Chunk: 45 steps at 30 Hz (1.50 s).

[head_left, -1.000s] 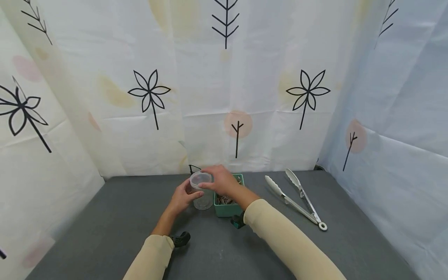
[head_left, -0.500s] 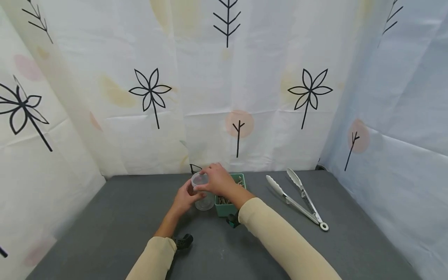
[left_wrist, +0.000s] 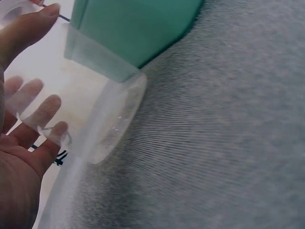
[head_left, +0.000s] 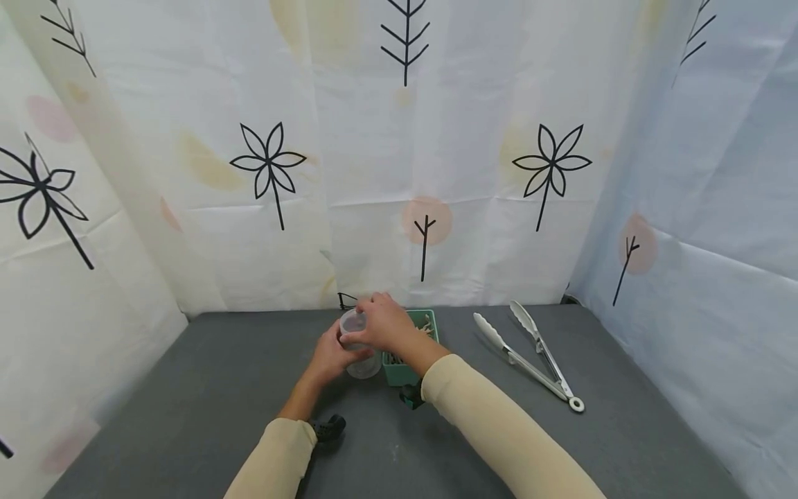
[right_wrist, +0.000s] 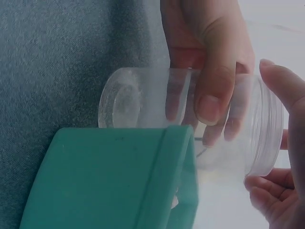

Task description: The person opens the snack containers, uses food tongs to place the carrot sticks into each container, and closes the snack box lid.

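The left hand (head_left: 328, 355) grips the clear jar (left_wrist: 88, 90) upright on the table (head_left: 206, 402) beside the green container (head_left: 402, 375), apparently to steady it while the right hand (head_left: 384, 324) pinches its rim (right_wrist: 269, 136)

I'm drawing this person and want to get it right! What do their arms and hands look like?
The left sleeve and right sleeve are long, plain and cream-coloured. A small black gadget shows by the left cuff, and another dark gadget by the right, with a bit of teal. The left hand and right hand wear no gloves.
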Each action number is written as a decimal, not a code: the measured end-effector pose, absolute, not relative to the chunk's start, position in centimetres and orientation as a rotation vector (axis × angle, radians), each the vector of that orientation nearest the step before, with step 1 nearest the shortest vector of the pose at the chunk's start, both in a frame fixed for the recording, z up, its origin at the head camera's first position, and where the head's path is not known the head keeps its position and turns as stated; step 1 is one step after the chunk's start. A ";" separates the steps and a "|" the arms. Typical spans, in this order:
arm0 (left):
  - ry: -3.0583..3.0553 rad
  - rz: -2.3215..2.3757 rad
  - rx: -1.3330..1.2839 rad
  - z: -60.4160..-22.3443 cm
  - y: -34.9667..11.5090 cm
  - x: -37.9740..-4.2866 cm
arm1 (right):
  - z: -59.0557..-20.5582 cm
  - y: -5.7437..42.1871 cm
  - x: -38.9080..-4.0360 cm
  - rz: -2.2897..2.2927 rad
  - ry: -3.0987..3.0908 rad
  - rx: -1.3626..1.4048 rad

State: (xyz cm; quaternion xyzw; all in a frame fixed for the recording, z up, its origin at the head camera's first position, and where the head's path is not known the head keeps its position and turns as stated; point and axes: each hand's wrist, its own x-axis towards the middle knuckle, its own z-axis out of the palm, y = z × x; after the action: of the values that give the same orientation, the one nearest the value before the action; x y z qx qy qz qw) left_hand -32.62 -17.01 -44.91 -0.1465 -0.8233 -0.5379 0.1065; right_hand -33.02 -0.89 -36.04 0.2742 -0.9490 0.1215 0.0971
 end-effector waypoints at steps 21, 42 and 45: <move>-2.487 -1.552 -0.444 -45.1 -16.8 -33.4 | -36.1 0.6 -33.9 0.433 -2.750 1.004; -2.597 -1.520 -0.579 -44.1 -17.5 -33.5 | -34.3 1.9 -34.5 0.563 -2.871 1.377; -2.592 -1.531 -0.604 -44.2 -17.6 -33.6 | -33.9 2.1 -34.4 0.596 -2.912 1.388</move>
State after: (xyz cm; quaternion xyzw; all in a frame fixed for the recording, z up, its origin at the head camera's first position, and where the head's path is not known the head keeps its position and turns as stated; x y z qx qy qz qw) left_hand -33.56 -17.56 -44.16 -0.1965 -0.8437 -0.4984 0.0358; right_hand -34.43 2.07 -33.91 0.4220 -0.8856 0.1814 -0.0694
